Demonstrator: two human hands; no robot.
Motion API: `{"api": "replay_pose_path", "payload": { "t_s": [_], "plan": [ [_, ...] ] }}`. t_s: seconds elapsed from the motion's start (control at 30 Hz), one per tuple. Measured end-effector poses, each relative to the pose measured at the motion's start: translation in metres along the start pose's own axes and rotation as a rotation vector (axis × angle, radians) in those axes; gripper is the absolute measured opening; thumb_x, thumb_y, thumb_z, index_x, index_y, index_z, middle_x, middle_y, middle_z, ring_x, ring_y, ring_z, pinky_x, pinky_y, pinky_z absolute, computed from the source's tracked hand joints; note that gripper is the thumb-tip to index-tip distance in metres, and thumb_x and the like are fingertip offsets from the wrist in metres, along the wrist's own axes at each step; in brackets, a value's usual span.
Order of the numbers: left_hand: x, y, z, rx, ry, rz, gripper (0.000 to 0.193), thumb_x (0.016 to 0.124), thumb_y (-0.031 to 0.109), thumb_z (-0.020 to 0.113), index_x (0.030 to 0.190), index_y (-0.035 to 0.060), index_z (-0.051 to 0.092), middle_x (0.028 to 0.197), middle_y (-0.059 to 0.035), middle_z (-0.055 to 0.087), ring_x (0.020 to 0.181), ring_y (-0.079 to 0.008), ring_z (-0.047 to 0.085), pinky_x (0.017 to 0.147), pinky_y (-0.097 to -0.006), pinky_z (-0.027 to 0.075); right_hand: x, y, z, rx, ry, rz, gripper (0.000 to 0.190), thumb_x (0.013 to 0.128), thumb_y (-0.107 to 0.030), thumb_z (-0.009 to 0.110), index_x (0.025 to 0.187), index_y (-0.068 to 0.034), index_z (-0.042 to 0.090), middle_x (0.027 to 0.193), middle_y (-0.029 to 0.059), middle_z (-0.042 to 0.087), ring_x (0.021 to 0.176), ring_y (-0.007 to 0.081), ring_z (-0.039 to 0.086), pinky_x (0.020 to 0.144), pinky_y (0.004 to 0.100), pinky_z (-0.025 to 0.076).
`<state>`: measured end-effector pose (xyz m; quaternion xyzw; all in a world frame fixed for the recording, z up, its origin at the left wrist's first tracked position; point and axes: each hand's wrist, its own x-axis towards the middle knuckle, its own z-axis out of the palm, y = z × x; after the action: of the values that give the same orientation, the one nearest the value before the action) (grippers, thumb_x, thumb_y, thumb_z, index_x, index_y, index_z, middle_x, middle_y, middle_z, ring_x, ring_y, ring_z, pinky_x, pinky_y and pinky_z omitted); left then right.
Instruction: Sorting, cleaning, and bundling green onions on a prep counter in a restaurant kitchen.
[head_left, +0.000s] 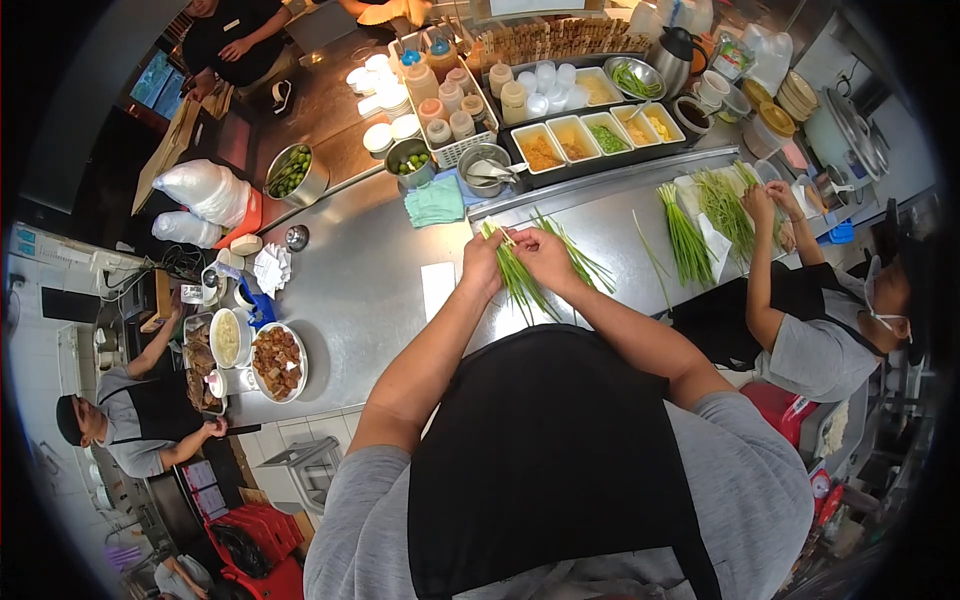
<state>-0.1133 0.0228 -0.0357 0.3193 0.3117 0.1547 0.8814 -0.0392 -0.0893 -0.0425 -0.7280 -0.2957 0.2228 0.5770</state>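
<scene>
My left hand (482, 264) is closed around a bundle of long green stalks (523, 282), which look like garlic chives, with their pale ends pointing away from me. The fingertips of my right hand (538, 255) meet those pale ends beside my left thumb and seem to pinch one or more stalks. Just right of my right hand, a looser pile of the same stalks (592, 267) lies on the steel counter (352, 262). A single stalk (651, 247) rests further right. To the left of my left hand lies a white sheet or board (437, 291).
At right, a co-worker (802, 315) handles greens near a bundle of chives (686, 240). Beyond my hands stand topping containers (540, 148), a steel bowl (484, 171) and a folded green cloth (435, 201). Bowls of food (279, 363) stand at left, near another person (142, 420).
</scene>
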Motion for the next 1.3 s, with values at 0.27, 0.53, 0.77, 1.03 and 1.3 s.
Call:
{"api": "replay_pose_path", "payload": {
  "t_s": [0.27, 0.53, 0.77, 1.03, 1.3],
  "plan": [
    [-0.002, -0.006, -0.003, 0.043, -0.089, -0.043, 0.018, 0.094, 0.010, 0.050, 0.106, -0.0036, 0.054, 0.098, -0.0145, 0.059, 0.089, -0.0239, 0.061, 0.079, -0.0337, 0.052, -0.012, -0.001, -0.001, -0.147, -0.013, -0.035, 0.023, 0.079, -0.005, 0.062, 0.102, -0.002, 0.065, 0.083, 0.0129, 0.068, 0.073, 0.0180, 0.065, 0.069, 0.0294, 0.052],
    [-0.006, -0.009, 0.005, 0.142, -0.098, -0.134, 0.016, 0.095, 0.012, 0.049, 0.103, -0.0012, 0.053, 0.094, -0.0136, 0.061, 0.083, -0.0232, 0.063, 0.073, -0.0336, 0.054, -0.010, 0.025, -0.012, 0.239, -0.099, 0.155, 0.009, 0.084, -0.005, 0.063, 0.092, 0.000, 0.062, 0.074, 0.0024, 0.061, 0.062, 0.0074, 0.056, 0.055, 0.0225, 0.046],
    [0.004, -0.012, 0.004, 0.213, -0.146, -0.075, 0.015, 0.096, 0.012, 0.046, 0.101, -0.0006, 0.053, 0.088, -0.0128, 0.061, 0.076, -0.0221, 0.063, 0.066, -0.0337, 0.055, -0.003, -0.012, -0.023, -0.074, -0.088, 0.132, 0.016, 0.088, -0.012, 0.059, 0.098, 0.000, 0.063, 0.074, 0.0073, 0.064, 0.058, 0.0104, 0.060, 0.055, 0.0259, 0.049],
    [0.000, -0.014, 0.007, 0.368, -0.209, -0.080, 0.019, 0.098, 0.015, 0.042, 0.105, 0.0010, 0.053, 0.089, -0.0110, 0.062, 0.073, -0.0200, 0.064, 0.066, -0.0335, 0.057, 0.027, -0.023, -0.036, -0.263, -0.178, -0.106, 0.031, 0.083, -0.008, 0.047, 0.109, -0.004, 0.064, 0.095, 0.0226, 0.064, 0.087, 0.0346, 0.063, 0.078, 0.0390, 0.050],
    [-0.004, -0.020, 0.003, 0.320, -0.157, -0.138, 0.020, 0.099, 0.018, 0.041, 0.101, 0.0020, 0.053, 0.081, -0.0081, 0.059, 0.065, -0.0165, 0.059, 0.061, -0.0294, 0.053, 0.028, -0.010, -0.023, -0.405, -0.145, -0.249, 0.027, 0.084, -0.010, 0.048, 0.103, -0.004, 0.065, 0.088, 0.0228, 0.064, 0.082, 0.0387, 0.062, 0.078, 0.0434, 0.049]
  ]
}}
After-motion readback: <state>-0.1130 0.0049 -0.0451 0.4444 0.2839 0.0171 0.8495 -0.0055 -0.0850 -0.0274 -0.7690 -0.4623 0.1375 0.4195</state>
